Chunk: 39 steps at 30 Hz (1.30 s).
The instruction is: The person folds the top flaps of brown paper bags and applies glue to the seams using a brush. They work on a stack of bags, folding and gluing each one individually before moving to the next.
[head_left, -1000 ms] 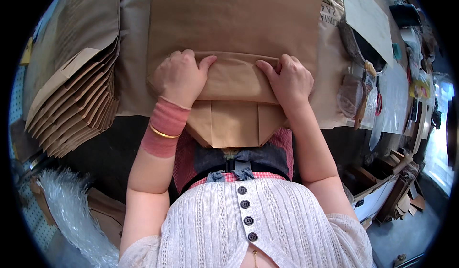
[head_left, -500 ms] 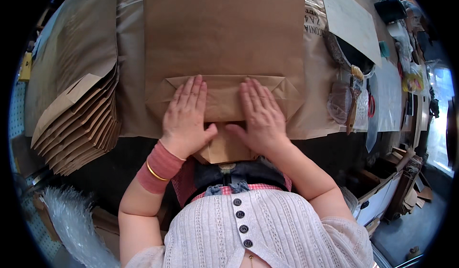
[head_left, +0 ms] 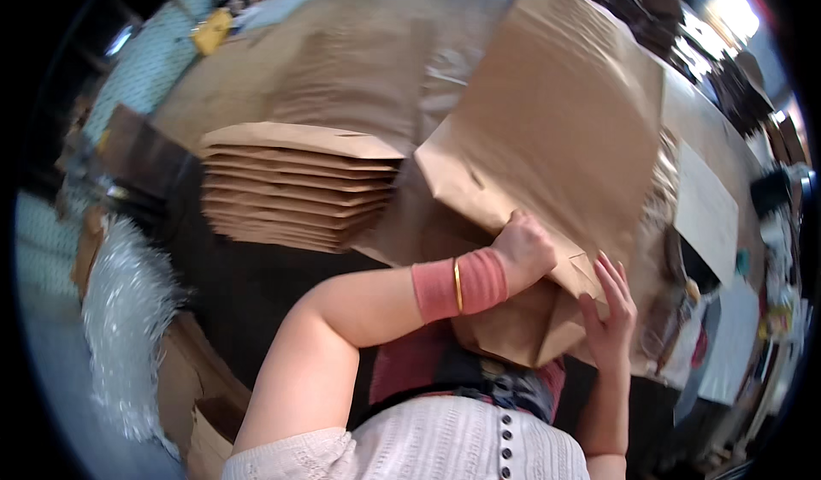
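L hand w/ pink wristband, elbow bent, forearm crossing body, fingers curled gripping folded bottom edge of brown bag. R hand palm-in, fingers extended, pinching bag's lower corner. Bag lifted, tilted off worktop, in front of chest. Stack of folded bags just left of it on worktop.

Both hands grip folded brown paper bag, stack beside
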Each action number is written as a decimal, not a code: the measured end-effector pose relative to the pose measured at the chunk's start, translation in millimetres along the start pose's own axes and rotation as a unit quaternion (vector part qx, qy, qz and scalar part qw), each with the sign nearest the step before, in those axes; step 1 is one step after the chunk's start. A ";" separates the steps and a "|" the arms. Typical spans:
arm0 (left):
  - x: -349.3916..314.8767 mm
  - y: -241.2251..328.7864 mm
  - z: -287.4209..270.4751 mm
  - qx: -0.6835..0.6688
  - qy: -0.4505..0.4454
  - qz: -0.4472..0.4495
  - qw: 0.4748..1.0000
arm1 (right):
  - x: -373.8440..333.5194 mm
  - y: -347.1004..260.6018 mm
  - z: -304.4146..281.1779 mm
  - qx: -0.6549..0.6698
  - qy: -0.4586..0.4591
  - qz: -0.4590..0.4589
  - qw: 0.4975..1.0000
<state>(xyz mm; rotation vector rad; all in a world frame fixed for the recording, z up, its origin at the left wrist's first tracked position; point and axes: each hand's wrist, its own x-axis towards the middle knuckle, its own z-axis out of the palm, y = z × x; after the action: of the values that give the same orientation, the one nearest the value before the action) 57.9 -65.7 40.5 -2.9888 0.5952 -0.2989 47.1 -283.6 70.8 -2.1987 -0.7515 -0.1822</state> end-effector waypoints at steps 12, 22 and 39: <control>-140.2 -287.4 -147.6 0.187 0.117 -0.030 0.975 | -10.7 -17.7 13.5 0.012 -0.052 -0.013 0.998; -180.7 -268.3 -109.0 0.055 -0.034 -0.100 0.993 | -14.5 -10.3 12.8 0.011 -0.053 -0.023 0.998; 6.3 -109.4 -8.1 -0.307 -0.284 -0.172 0.892 | 59.9 62.7 -0.6 -0.092 -0.234 0.199 0.947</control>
<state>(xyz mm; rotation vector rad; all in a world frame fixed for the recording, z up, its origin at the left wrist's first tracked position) 102.5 32.4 62.2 -3.4820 0.0887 0.8947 131.7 -288.8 52.5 -2.5561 -0.5320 0.5095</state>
